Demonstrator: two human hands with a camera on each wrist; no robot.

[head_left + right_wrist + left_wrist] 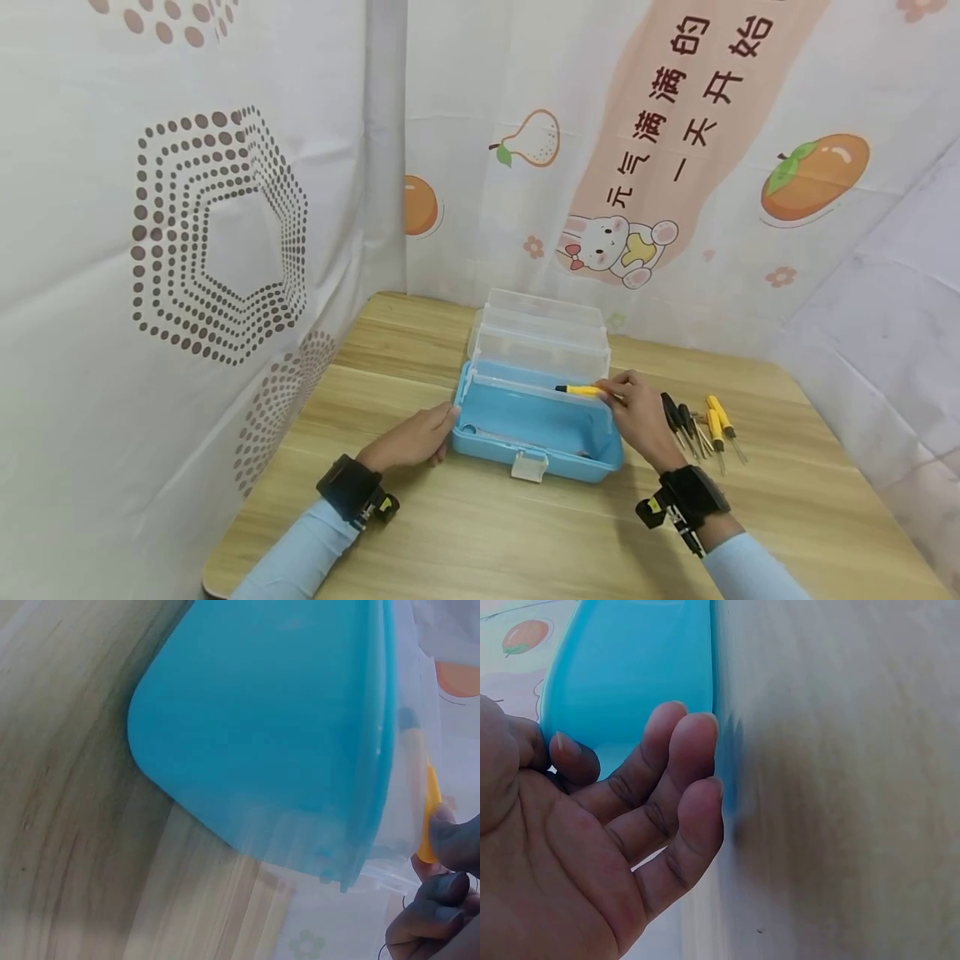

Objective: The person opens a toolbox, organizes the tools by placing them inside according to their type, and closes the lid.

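Note:
A light-blue plastic toolbox (540, 467) stands open on the table, its clear tiered trays (543, 354) raised at the back. My left hand (416, 437) is at the box's left end, fingers loosely bent against the outer wall, which the left wrist view shows up close. Over the box's right back part, my right hand (637, 417) pinches a yellow-handled screwdriver (581, 390) held level, its black end to the left. In the right wrist view, the yellow handle (431, 806) shows beside the thumb, beyond the clear tray. A metal wrench (510, 439) lies inside the box.
Several yellow-handled screwdrivers (715, 425) and black-handled screwdrivers (678, 417) lie on the wooden table (510, 542) right of the box. The clear latch (529, 467) hangs at the box's front. A printed curtain (480, 75) stands behind the table and along both sides.

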